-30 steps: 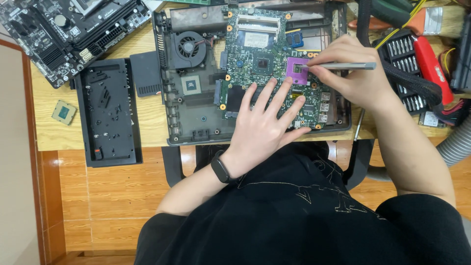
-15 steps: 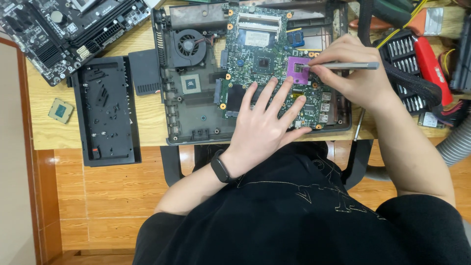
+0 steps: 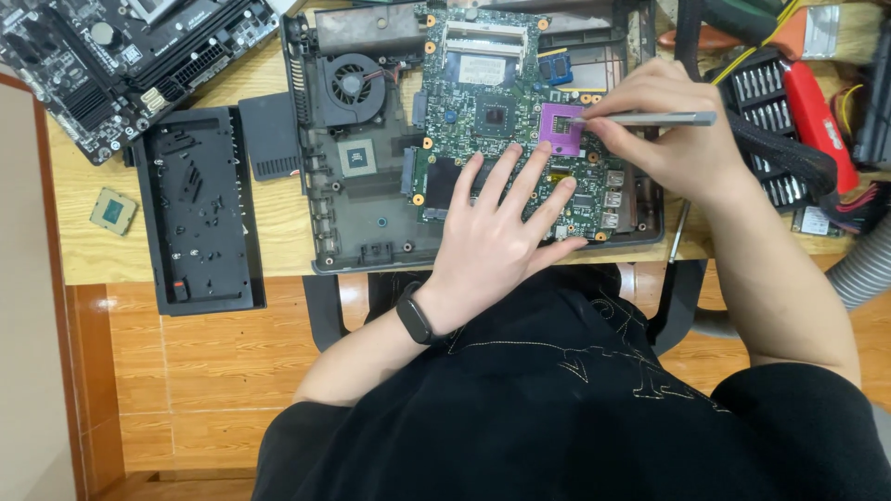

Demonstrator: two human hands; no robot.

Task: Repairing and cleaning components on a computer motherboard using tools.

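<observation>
1. Looking down from my head camera: my left hand [image 3: 506,223] lies flat, fingers spread, holding nothing, pressed on the lower part of the green circuit board [image 3: 483,102] inside the open laptop shell [image 3: 371,232]; a black band sits on that wrist.
2. My right hand [image 3: 664,130] pinches a slim metal tool [image 3: 664,119]; its tip touches the purple chip socket [image 3: 561,128] on the board.
3. A round fan [image 3: 351,83] sits left of the board; a black cover [image 3: 200,213] and a loose chip [image 3: 112,211] lie further left on the wooden table [image 3: 269,223].
</observation>
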